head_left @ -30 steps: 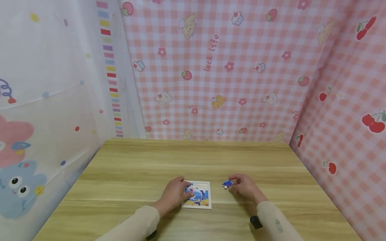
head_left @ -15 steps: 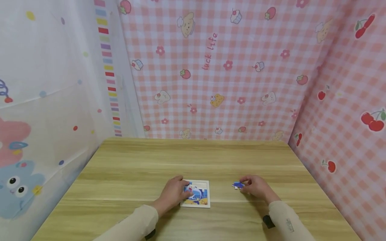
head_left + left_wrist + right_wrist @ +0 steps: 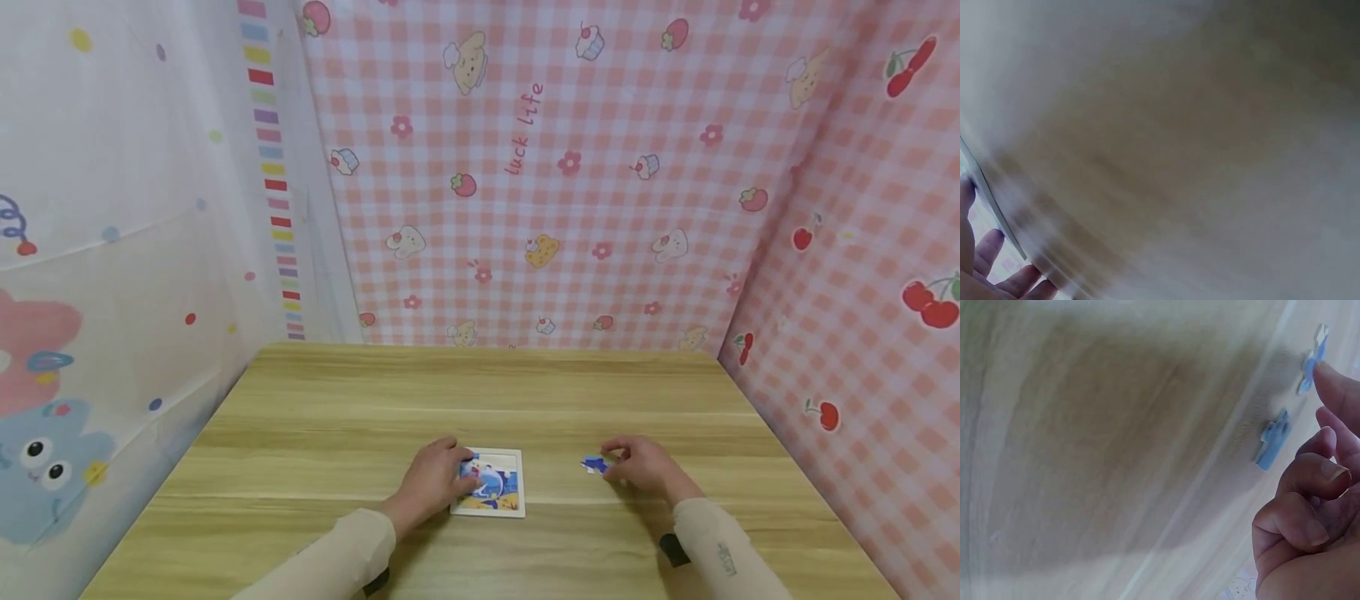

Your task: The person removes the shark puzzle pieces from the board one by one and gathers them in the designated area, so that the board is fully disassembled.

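My left hand [image 3: 433,482] holds the left side of a small white-framed jigsaw puzzle [image 3: 502,490], its thumb lying over the picture. A bare pale strip shows along the far part of that tray. In the left wrist view, the left hand's fingers [image 3: 1019,281] are by the frame's edge. Over to the right, my right hand [image 3: 643,465] has a dark blue and white puzzle piece [image 3: 1313,359] at its thumb tip, the other fingers curled. Beside it on the table lies a light blue puzzle piece [image 3: 1272,440], apart from the fingers.
Both hands are over a wood-grain table [image 3: 480,392]. A pink checked cloth [image 3: 525,208] hangs behind it, another checked cloth [image 3: 862,333] on the right and a white printed cloth [image 3: 135,250] on the left.
The right hand has moved rightward, away from the frame, bringing puzzle pieces along. In the last half second the dark blue piece has turned a little. The left hand keeps its place.
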A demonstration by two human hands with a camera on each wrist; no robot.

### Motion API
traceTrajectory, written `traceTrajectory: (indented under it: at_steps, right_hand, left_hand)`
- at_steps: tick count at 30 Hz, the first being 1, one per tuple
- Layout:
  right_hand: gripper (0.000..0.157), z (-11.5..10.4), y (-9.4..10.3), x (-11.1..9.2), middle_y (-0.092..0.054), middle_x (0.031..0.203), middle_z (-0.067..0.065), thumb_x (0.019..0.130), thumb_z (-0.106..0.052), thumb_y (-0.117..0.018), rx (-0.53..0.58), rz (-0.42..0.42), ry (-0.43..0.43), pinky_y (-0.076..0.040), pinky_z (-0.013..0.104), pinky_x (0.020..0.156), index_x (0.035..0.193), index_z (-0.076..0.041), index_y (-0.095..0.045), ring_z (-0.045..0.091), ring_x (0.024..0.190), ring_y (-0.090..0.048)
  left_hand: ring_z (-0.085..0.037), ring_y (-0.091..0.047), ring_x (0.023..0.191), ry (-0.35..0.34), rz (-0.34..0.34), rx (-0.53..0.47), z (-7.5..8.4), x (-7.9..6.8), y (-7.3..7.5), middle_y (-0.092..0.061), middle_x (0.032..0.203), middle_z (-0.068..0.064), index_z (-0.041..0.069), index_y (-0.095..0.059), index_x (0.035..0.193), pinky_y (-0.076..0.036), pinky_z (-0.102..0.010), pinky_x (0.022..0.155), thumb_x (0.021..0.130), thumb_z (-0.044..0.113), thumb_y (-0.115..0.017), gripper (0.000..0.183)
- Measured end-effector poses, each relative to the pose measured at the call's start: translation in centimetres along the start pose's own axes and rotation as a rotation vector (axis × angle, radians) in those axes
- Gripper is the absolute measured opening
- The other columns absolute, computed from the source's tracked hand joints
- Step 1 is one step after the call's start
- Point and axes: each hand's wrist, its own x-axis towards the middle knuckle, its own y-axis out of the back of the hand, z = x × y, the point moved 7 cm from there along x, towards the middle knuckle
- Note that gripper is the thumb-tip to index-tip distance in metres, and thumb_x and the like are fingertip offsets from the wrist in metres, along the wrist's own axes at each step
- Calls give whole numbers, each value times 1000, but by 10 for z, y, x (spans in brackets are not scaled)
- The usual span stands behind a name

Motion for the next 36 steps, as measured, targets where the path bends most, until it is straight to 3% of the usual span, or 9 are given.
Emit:
traceTrajectory:
  at_steps: [8,15,19,28,36]
  right_hand:
    - [34,-28,-5,7,-66,104,11,89,-13,-69,-61,55,70,-53,44,77,121,-2,-68,23,90,-61]
    - [27,-64,-48,20,-63,89,6,93,-7,-66,104,43,47,-51,32,60,119,-1,-68,19,70,-59]
    - [26,-87,-77,24,-63,86,3,92,-7,-68,129,16,57,-50,29,60,117,-2,-69,16,69,-58]
    - [26,-127,-130,24,-67,96,6,91,-8,-69,229,-66,116,-53,34,74,115,2,-69,16,82,-60]
    - [29,-132,-141,25,-68,113,13,88,-9,-70,153,-73,99,-48,52,94,116,1,-70,26,101,-61]
  left_hand:
    - [-36,-57,112,53,-23,27,0,2,2,-61,118,-17,3,-68,115,-45,-53,97,82,35,-79,47]
    - [-39,-54,120,24,-31,-64,-11,-3,5,-58,128,-22,-2,-63,124,-41,-54,103,86,32,-77,53]
    - [-42,-50,126,9,-33,-82,-19,-5,8,-55,133,-26,-4,-61,127,-38,-57,105,87,34,-76,56]
    - [-43,-48,127,-6,-52,-33,-24,-6,7,-55,134,-27,-1,-62,129,-37,-58,106,89,37,-74,57]
    - [-43,-47,129,-9,-54,-8,-26,-7,6,-53,137,-26,2,-63,130,-36,-57,107,91,38,-71,53]
